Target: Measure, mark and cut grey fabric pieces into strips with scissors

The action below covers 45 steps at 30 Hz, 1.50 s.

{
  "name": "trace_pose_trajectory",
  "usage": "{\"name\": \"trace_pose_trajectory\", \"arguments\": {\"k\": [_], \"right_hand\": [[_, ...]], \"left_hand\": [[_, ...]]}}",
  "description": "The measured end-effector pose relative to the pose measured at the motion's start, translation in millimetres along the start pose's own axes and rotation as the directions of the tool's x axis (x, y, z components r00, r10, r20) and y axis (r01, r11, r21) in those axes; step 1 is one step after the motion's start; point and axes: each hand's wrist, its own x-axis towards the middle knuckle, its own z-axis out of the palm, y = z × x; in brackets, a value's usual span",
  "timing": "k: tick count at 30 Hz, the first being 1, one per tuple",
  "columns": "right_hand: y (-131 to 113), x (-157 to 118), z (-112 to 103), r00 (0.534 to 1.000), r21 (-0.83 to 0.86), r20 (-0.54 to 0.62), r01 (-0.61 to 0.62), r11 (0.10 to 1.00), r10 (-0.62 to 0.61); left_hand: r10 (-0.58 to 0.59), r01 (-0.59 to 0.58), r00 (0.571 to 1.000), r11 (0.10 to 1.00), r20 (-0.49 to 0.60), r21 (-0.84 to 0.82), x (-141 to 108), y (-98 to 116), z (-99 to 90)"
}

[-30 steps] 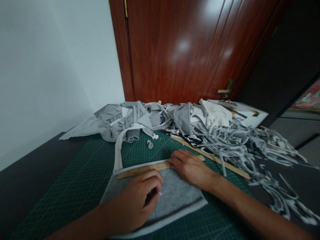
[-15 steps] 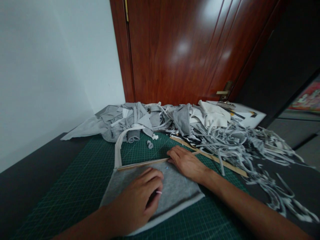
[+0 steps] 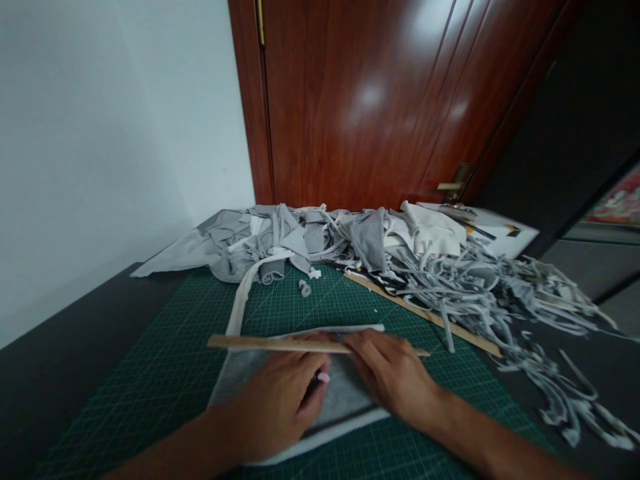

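Observation:
A grey fabric piece (image 3: 240,370) with a pale edge lies on the green cutting mat (image 3: 150,373). Across its far part runs a thin wooden ruler (image 3: 245,343), which looks slightly lifted. My left hand (image 3: 280,393) is closed at the ruler's near side, with a small pink-tipped item showing between thumb and fingers. My right hand (image 3: 395,373) has its fingers bent over the ruler's right part and grips it. A pale fabric strip (image 3: 239,303) extends from the fabric's far left corner.
Heaped grey and white fabric scraps (image 3: 280,240) line the back. Another wooden ruler (image 3: 430,317) lies beside tangled grey strips (image 3: 465,287) at right. A small fabric roll (image 3: 305,288) sits on the mat. A white box (image 3: 510,233) stands at back right.
The ruler on the fabric has moved toward me and now shows beyond both sides of my hands. My right hand has come nearer to me and to my left hand.

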Motion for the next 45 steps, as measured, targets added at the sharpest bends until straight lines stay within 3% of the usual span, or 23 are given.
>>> {"name": "trace_pose_trajectory", "arguments": {"k": [4,8,12,18,25,31,38,45], "right_hand": [[-13,-14,-4,0.998,0.112,0.043,-0.051,0.992,0.046],[-13,-17,-16,0.967,0.202,0.238,-0.14,0.969,0.091],[-13,-16,-28,0.928,0.321,0.371,-0.164,0.933,0.036],[-12,-24,-32,0.894,0.413,0.447,-0.221,0.883,0.015],[-12,-13,-46,0.831,0.403,0.541,-0.393,0.826,0.131],[-16,-9,-36,0.863,0.374,0.433,-0.435,0.819,0.261],[8,-21,-27,0.854,0.095,0.174,-0.511,0.855,0.491],[29,-24,-42,0.829,-0.025,0.168,-0.537,0.843,0.533]], "left_hand": [[0.076,-0.076,0.997,0.997,0.0,0.029,-3,-13,1.7],[0.054,-0.054,0.987,0.999,0.15,-0.004,0,-20,-5.8],[0.018,-0.006,0.973,0.999,0.232,-0.05,2,-15,-16.9],[0.043,-0.02,0.963,0.996,0.266,-0.087,1,-13,-23.9],[0.031,-0.003,0.957,0.995,0.288,-0.097,-5,-19,-24.8],[0.064,-0.018,0.972,0.98,0.228,-0.196,-4,-24,-22.2],[0.083,-0.04,0.969,0.982,0.234,-0.183,-8,-24,-21.7],[0.027,0.023,0.984,0.962,0.178,-0.273,-15,-27,-13.5]]}}
